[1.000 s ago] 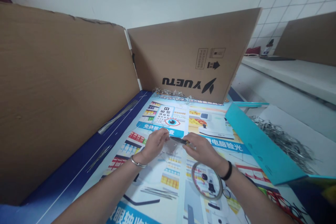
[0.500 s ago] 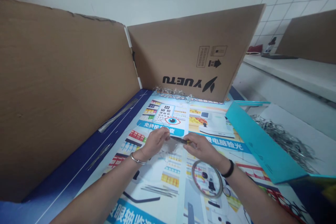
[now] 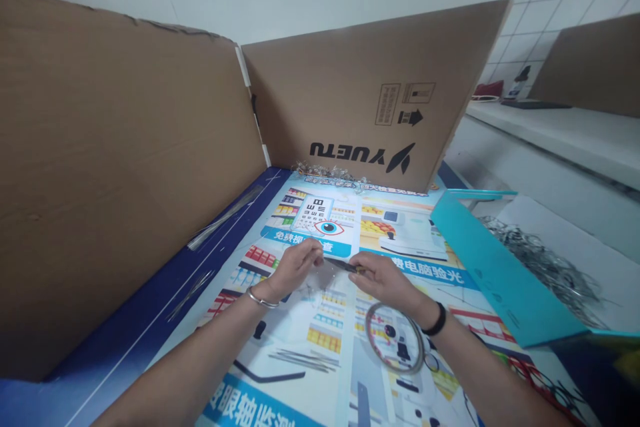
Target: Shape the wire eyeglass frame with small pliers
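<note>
My right hand (image 3: pixel 383 275) is wrapped round the handles of dark pliers (image 3: pixel 342 264), whose tip points left toward my other hand. The fingers of my left hand (image 3: pixel 296 267) are pinched together at the plier tip; what they hold is too small to make out. Below my hands, short thin wires (image 3: pixel 305 360) lie on the printed sheet (image 3: pixel 345 373). A coil of wire (image 3: pixel 369 340) rests beneath my right forearm.
Cardboard panels (image 3: pixel 125 147) stand at the left and back. Clear tangled pieces (image 3: pixel 330 173) lie along the back panel. A turquoise box (image 3: pixel 505 273) at the right holds many bent wires (image 3: pixel 545 263). More thin wires (image 3: pixel 225 219) lie on the left. Red and black loops are at lower right.
The view has shifted very slightly. Both hands and the pliers keep nearly the same position.
</note>
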`<action>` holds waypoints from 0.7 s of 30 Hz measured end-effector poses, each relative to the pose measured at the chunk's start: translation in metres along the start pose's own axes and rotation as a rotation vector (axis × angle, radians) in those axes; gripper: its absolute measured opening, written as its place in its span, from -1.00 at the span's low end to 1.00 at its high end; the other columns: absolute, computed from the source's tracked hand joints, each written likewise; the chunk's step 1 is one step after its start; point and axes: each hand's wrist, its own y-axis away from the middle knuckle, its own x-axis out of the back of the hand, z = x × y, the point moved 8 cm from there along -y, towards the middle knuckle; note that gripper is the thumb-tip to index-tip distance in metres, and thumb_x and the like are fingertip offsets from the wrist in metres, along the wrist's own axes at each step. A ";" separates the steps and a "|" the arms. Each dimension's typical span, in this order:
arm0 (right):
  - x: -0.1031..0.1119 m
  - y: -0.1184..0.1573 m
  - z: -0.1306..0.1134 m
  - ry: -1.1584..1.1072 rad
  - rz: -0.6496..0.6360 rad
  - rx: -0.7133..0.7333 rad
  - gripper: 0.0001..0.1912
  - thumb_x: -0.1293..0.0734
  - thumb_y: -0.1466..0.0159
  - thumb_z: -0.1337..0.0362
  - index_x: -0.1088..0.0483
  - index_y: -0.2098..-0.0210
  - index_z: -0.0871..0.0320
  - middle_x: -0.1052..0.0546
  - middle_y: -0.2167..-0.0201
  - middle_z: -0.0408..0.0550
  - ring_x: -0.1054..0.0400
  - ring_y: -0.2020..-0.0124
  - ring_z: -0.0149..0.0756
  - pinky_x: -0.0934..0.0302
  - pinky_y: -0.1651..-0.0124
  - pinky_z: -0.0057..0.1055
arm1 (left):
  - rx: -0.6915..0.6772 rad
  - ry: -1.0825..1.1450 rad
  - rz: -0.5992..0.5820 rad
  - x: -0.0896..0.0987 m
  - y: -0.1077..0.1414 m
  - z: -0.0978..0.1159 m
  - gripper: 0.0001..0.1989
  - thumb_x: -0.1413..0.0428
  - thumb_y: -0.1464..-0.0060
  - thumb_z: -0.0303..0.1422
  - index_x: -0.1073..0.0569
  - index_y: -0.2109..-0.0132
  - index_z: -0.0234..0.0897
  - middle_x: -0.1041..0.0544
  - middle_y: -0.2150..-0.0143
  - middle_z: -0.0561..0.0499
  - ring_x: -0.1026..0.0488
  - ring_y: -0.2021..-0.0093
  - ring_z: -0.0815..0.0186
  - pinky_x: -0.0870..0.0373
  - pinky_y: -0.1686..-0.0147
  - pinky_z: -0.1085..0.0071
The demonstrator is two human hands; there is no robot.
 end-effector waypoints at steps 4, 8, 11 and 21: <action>0.001 -0.001 -0.002 -0.041 0.002 -0.031 -0.79 -0.22 -0.19 0.16 -0.36 0.29 0.15 -0.42 0.39 -0.09 -0.27 0.40 -0.37 -0.13 0.37 -0.48 | 0.001 0.028 0.021 0.002 0.000 0.001 -0.74 0.14 -0.22 -0.29 -0.32 0.37 -0.28 -0.40 0.45 0.04 -0.35 0.39 0.40 -0.27 0.31 0.45; 0.002 -0.001 0.001 -0.126 -0.013 -0.083 -0.78 -0.22 -0.20 0.15 -0.35 0.30 0.17 -0.41 0.38 -0.09 -0.27 0.36 -0.35 -0.15 0.32 -0.45 | -0.001 0.061 0.046 0.004 0.000 0.002 -0.75 0.13 -0.22 -0.30 -0.33 0.36 -0.29 -0.40 0.44 0.04 -0.35 0.40 0.40 -0.27 0.30 0.45; 0.003 -0.001 0.001 -0.175 -0.032 -0.095 -0.78 -0.21 -0.21 0.14 -0.35 0.30 0.16 -0.41 0.37 -0.09 -0.27 0.34 -0.34 -0.16 0.29 -0.45 | 0.001 0.071 0.031 0.003 0.000 0.001 -0.75 0.13 -0.22 -0.30 -0.33 0.36 -0.29 -0.40 0.44 0.04 -0.35 0.39 0.41 -0.27 0.30 0.45; -0.003 0.000 0.006 -0.134 -0.048 -0.085 -0.78 -0.24 -0.18 0.15 -0.37 0.28 0.16 -0.44 0.35 -0.08 -0.29 0.35 -0.33 -0.17 0.30 -0.44 | 0.018 0.050 0.000 -0.002 0.000 0.000 -0.74 0.15 -0.22 -0.28 -0.30 0.37 -0.28 -0.37 0.49 0.07 -0.33 0.46 0.42 -0.27 0.36 0.46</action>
